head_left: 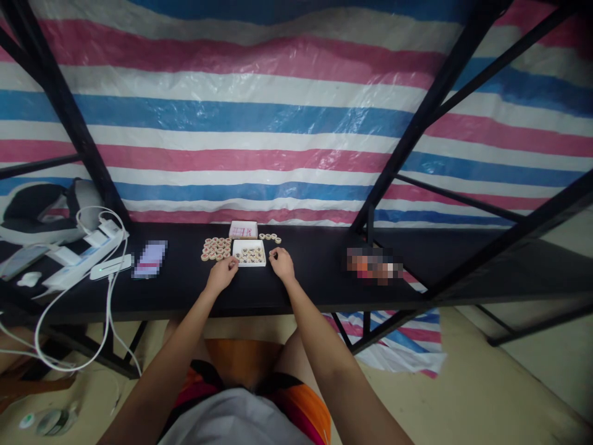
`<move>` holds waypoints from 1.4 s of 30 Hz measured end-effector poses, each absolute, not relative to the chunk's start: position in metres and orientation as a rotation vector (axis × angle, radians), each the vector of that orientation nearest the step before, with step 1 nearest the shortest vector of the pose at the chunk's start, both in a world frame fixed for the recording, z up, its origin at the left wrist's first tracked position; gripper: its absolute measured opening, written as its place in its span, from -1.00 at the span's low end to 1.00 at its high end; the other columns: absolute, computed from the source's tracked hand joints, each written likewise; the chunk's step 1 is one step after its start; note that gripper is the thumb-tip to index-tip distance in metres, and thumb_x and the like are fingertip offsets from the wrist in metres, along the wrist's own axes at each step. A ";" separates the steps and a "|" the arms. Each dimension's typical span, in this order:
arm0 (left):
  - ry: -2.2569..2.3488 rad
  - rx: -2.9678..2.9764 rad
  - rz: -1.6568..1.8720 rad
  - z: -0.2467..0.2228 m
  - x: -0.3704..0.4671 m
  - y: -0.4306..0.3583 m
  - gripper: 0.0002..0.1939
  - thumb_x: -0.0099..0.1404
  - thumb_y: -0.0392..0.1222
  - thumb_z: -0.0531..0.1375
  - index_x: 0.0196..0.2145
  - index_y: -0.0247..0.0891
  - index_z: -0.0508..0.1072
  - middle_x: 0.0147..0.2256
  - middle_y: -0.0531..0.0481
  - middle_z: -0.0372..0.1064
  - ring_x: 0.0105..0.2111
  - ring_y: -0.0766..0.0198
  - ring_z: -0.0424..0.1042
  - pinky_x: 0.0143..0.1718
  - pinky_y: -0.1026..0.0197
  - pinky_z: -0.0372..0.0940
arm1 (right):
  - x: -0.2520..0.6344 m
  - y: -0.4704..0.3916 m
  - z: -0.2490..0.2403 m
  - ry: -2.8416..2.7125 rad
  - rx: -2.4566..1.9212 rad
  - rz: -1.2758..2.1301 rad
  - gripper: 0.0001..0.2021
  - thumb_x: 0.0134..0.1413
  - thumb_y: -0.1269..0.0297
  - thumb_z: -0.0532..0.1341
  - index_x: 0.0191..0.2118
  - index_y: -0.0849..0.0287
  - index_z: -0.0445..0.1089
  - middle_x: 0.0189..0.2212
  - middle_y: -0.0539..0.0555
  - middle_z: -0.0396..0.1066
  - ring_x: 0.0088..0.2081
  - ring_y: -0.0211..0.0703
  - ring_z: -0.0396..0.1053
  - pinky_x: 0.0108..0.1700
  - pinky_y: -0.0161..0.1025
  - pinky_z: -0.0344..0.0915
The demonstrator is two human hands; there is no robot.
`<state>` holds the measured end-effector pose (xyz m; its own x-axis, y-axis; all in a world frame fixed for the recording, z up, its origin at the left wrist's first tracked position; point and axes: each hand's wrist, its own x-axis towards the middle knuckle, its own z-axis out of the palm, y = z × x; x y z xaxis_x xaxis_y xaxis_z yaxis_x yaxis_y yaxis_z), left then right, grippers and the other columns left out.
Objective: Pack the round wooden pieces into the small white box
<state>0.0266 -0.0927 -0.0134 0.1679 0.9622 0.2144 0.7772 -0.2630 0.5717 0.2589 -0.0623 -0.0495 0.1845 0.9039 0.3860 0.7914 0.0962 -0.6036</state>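
Note:
A small white open box [236, 246] stands on the black table, with several Chinese chess pieces [251, 254] lying inside, marked in black. At its lower left corner is my left hand [223, 274], fingers curled and pressed against the box's edge. Just right of the box, my right hand [282, 264] is closed, with thumb and forefinger pinching a round pale chess piece [272, 254] that is partly hidden. Several red-marked chess pieces [215, 248] are grouped in rows left of the box. Behind it to the right lie several loose pieces [269, 237].
A box lid [243, 230] with a printed top lies behind the open box. Farther left are a phone [150, 259], a power strip [88, 250] and white cables [109, 309]. A blurred item [374, 264] sits on the right. Black metal posts [403, 148] frame the table [319, 272].

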 end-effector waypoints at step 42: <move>1.656 2.103 0.785 -0.012 0.026 -0.093 -0.77 0.23 -0.15 0.06 -0.23 -0.19 0.47 -0.38 0.02 0.47 -0.38 0.28 0.40 -0.38 0.32 0.14 | 0.258 -0.065 -0.046 -1.617 -1.697 0.192 -0.90 0.01 0.40 0.10 -0.36 0.13 0.36 -0.29 0.04 0.36 -0.21 -0.19 0.29 -0.16 -0.30 0.18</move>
